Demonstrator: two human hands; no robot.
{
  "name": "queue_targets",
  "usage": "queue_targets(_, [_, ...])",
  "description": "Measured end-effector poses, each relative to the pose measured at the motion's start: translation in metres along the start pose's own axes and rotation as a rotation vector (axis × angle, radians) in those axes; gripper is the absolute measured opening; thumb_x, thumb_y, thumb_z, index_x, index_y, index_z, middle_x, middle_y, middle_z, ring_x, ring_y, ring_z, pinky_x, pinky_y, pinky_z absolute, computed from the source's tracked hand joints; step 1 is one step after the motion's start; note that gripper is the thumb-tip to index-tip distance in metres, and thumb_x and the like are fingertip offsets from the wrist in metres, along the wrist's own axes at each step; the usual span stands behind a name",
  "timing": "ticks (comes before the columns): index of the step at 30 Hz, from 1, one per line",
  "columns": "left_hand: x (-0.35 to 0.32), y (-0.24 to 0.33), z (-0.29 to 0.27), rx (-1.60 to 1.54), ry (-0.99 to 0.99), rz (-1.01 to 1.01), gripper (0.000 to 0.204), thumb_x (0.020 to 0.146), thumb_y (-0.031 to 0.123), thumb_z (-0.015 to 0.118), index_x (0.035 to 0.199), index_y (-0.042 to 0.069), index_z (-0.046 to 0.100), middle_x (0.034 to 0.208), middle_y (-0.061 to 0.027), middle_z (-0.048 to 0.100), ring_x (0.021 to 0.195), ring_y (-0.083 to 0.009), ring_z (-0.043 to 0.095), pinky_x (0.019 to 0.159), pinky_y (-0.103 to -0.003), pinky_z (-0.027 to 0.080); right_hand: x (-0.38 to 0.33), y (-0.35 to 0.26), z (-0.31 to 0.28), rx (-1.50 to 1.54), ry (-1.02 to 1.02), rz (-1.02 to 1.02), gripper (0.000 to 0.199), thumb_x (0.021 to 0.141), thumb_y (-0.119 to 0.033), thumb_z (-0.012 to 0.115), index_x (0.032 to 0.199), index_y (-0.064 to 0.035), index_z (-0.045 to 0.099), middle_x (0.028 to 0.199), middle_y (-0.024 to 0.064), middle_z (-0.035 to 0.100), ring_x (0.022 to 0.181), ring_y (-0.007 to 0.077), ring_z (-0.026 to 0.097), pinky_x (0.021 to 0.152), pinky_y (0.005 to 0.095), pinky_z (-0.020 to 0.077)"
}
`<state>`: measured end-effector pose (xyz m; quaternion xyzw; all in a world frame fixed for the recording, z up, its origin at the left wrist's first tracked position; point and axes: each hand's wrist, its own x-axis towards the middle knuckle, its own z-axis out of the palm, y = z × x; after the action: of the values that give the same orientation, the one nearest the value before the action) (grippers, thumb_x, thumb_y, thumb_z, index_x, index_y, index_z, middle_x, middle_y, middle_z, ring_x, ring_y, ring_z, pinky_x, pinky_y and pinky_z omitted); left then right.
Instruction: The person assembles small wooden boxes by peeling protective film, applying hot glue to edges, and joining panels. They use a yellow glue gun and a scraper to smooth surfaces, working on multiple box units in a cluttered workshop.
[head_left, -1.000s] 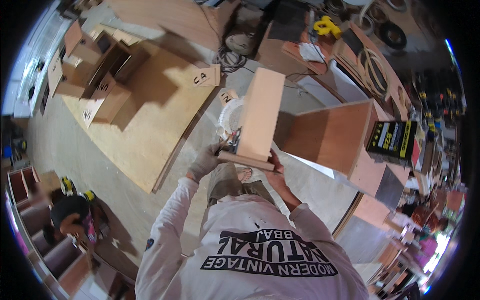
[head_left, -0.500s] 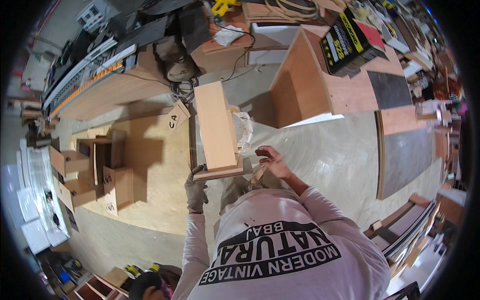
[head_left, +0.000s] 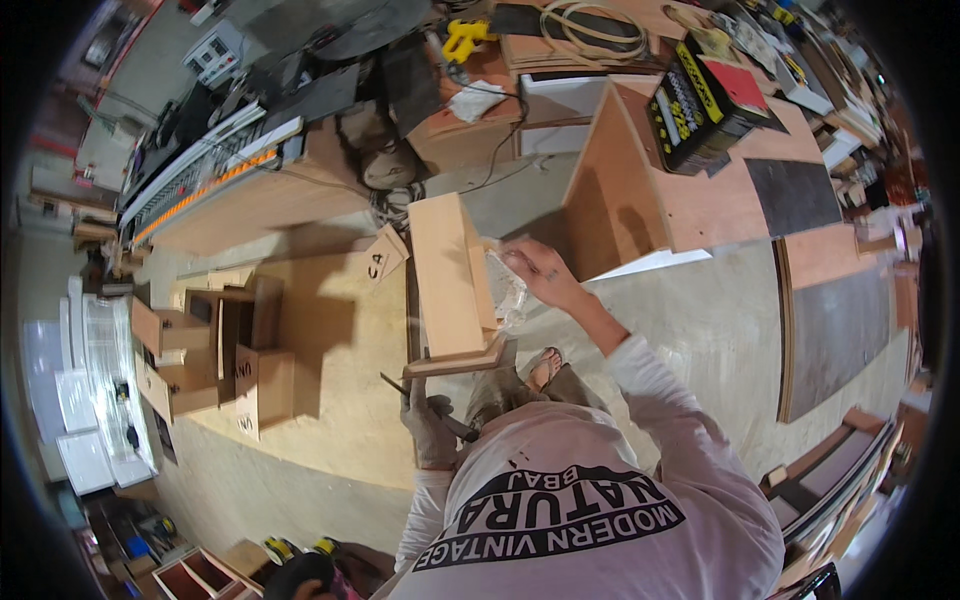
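In the head view, the landmark is a long, pale wooden drawer box [head_left: 445, 275], ahead of the person's torso. Its long axis runs away from the body, the far end leaning slightly left, and a thicker front board [head_left: 455, 364] crosses its near end. What bears its weight is hidden.

The gloved left hand [head_left: 428, 432] is below the near end of the box, closed round a dark, slim screwdriver-like tool [head_left: 461, 430]; whether its fingers also touch the board I cannot tell. The bare right hand [head_left: 541, 274] is just beside the right flank of the box, fingers loosely bent; whether they pinch anything small is unclear. So the left hand is nearer the front board, the right nearer the long side.

A whitish bucket [head_left: 508, 296] shows partly behind the box, on its right. Left of the box runs the edge of a plywood sheet [head_left: 335, 430]. Concrete floor [head_left: 650, 330] stretches to its right, giving sideways room, while a wooden cabinet [head_left: 615, 200] stands beyond, far right of the box.
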<state>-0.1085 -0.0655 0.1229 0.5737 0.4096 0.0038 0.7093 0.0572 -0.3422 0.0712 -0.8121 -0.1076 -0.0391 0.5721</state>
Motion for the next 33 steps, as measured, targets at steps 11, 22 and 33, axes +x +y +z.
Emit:
queue_targets(11, [0.000,0.024,-0.010,-0.052,0.143,0.090,0.050,0.102,0.025,0.065,0.144,0.001,0.054,0.103,-0.0065,0.069,0.055,-0.0090,0.052,0.052,-0.025,0.042,0.151,-0.042,0.082,-0.512,-0.237,-0.370,0.043,0.093,-0.021,0.074,0.131,-0.0037,0.063,0.148,0.0205,0.053,0.142,0.0452,0.042,0.117,0.0527,0.0376])
queue_targets(22, [0.170,0.109,-0.005,0.599,-0.252,0.464,0.045,0.100,0.016,0.061,0.141,-0.002,0.059,0.135,-0.0190,0.068,0.118,-0.0307,0.069,0.100,-0.037,0.053,-0.102,-0.018,0.044,0.173,0.261,0.641,0.040,0.110,-0.024,0.057,0.138,0.0041,0.057,0.106,0.0090,0.067,0.092,0.0157,0.066,0.083,0.0311,0.0555])
queue_targets(33, [0.266,0.179,0.235,1.495,-0.927,1.063,0.065,0.095,0.059,0.063,0.130,0.004,0.065,0.112,-0.0269,0.072,0.107,-0.0459,0.068,0.090,-0.051,0.052,-0.142,-0.125,0.108,1.155,0.638,0.930,0.086,0.108,-0.041,0.057,0.164,0.0061,0.011,0.150,0.0210,0.050,0.127,0.0308,0.059,0.102,0.0480,0.0542])
